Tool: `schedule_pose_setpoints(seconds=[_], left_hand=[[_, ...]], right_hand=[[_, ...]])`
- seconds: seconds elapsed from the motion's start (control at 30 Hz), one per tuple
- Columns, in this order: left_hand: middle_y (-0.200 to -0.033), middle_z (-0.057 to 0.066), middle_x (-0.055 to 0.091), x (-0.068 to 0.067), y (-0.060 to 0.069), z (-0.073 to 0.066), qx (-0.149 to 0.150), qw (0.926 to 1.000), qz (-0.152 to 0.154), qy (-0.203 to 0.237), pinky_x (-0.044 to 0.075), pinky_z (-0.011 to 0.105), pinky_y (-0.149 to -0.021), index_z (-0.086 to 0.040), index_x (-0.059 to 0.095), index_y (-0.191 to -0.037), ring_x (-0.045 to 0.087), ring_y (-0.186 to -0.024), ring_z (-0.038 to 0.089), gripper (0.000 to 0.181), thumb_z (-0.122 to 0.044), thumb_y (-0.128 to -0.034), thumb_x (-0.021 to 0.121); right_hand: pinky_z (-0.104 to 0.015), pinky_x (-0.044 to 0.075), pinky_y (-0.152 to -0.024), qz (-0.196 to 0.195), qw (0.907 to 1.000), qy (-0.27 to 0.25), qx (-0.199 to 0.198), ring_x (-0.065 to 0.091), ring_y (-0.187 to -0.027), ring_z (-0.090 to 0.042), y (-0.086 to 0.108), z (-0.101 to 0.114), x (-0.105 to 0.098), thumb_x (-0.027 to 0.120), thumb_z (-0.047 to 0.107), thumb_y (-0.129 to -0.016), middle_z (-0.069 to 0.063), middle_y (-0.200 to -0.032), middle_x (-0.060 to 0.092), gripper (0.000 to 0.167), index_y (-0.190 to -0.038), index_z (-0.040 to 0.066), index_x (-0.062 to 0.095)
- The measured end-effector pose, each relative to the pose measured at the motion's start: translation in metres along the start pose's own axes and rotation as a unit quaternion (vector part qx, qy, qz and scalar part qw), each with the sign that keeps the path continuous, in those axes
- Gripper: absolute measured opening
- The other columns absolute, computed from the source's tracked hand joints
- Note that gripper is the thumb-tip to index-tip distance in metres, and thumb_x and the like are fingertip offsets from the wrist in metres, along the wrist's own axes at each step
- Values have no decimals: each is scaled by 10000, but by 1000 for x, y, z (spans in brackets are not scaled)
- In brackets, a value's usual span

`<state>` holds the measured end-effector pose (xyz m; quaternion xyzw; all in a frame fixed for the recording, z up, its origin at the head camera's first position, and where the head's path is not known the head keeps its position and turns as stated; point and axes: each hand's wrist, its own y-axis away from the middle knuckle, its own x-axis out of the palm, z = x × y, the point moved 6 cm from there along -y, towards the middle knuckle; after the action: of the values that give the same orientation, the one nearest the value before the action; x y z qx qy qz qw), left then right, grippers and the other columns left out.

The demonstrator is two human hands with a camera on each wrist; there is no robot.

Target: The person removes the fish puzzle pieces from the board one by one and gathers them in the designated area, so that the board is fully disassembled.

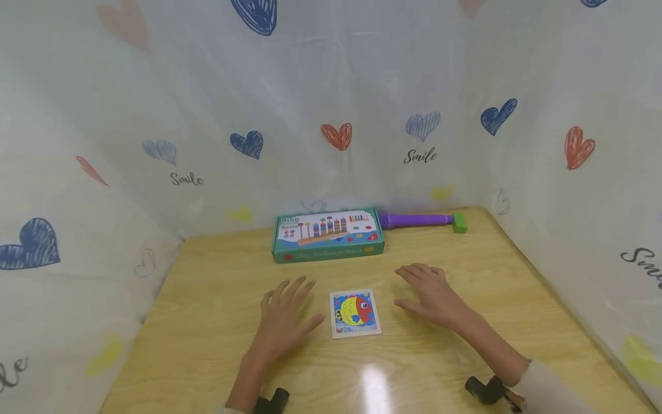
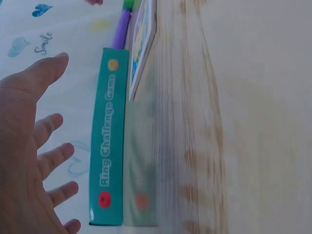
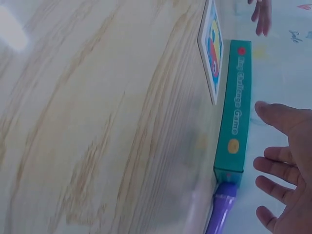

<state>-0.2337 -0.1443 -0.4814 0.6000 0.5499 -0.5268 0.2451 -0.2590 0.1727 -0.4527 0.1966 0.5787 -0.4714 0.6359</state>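
Note:
A small square picture puzzle (image 1: 354, 313) with a red and yellow fish on blue lies flat on the wooden table between the two hands. To its left, my left hand (image 1: 285, 322) hovers with fingers spread and holds nothing. On the other side, my right hand (image 1: 429, 296) is likewise spread and empty, apart from the puzzle. The puzzle shows edge-on in the left wrist view (image 2: 143, 44) and, with its pale border, in the right wrist view (image 3: 212, 48). Neither hand touches it.
Behind the puzzle lies a green Ring Challenge Game box (image 1: 328, 236). A purple stick (image 1: 419, 221) with a green block (image 1: 459, 223) at its end extends right from the box. A heart-printed curtain (image 1: 331, 86) encloses the table's (image 1: 217, 276) back and sides.

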Motion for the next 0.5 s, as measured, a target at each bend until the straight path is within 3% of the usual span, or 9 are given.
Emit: schedule_pose_setpoints(seconds=[0.2,0.5], left_hand=[[-1575,4,382,9,-9,-13,184,9998,49,36,244,651,-1072,-284,413,-1537,314,-1420,332,748,-640,-905,596],[-1547,61,423,21,-12,-23,392,9956,-44,855,237,629,-1103,-206,473,-1501,366,-1396,342,692,-502,-910,676]], right_hand=[[-602,330,-1003,91,9998,-144,-111,490,-1273,-340,-7,8,6,770,406,-871,-105,-1332,609,610,-1348,64,604],[-570,341,-1004,195,9994,-229,-178,493,-1273,-314,-17,16,16,767,381,-882,-91,-1328,613,570,-1337,76,610]])
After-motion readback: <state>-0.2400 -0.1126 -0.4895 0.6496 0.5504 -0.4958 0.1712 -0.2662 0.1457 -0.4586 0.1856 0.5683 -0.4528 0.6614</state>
